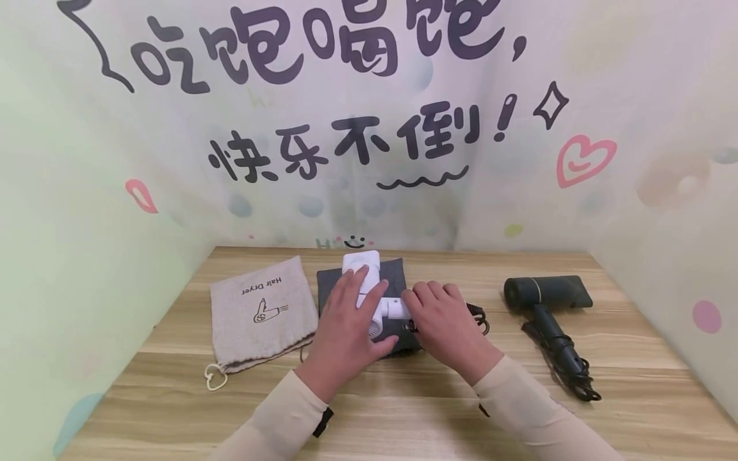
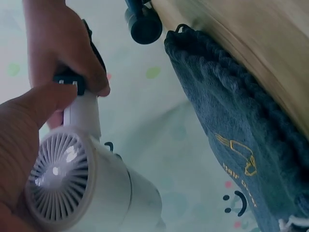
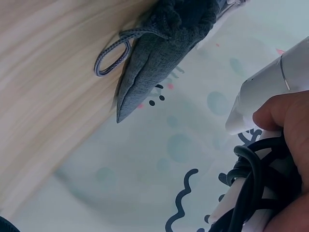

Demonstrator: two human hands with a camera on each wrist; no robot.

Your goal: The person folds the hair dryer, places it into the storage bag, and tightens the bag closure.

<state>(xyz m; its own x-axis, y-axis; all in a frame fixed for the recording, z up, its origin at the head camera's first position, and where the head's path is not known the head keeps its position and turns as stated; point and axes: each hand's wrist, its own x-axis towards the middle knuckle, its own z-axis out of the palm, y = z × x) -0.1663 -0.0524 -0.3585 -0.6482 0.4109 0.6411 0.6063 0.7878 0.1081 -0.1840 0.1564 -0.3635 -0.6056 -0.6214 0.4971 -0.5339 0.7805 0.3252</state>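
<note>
A white hair dryer [image 1: 370,278] is held over a dark grey cloth bag [image 1: 396,272] at the middle of the table. My left hand [image 1: 348,326] holds its barrel, fingers across the top and thumb toward me. My right hand [image 1: 446,320] grips the handle, which has a black cord [image 3: 253,169] wound around it. In the left wrist view, the dryer's round vent grille [image 2: 60,181] faces the camera, and the bag's "Hair Dryer" print shows to the right. The right palm hides part of the handle and cord.
On the left lies a beige drawstring bag [image 1: 262,314] printed "Hair Dryer", its looped cord toward the front. A black hair dryer [image 1: 548,292] with its cord wrapped round the handle lies on the right. A printed cloth backdrop [image 1: 323,211] stands behind the wooden table [image 1: 392,410].
</note>
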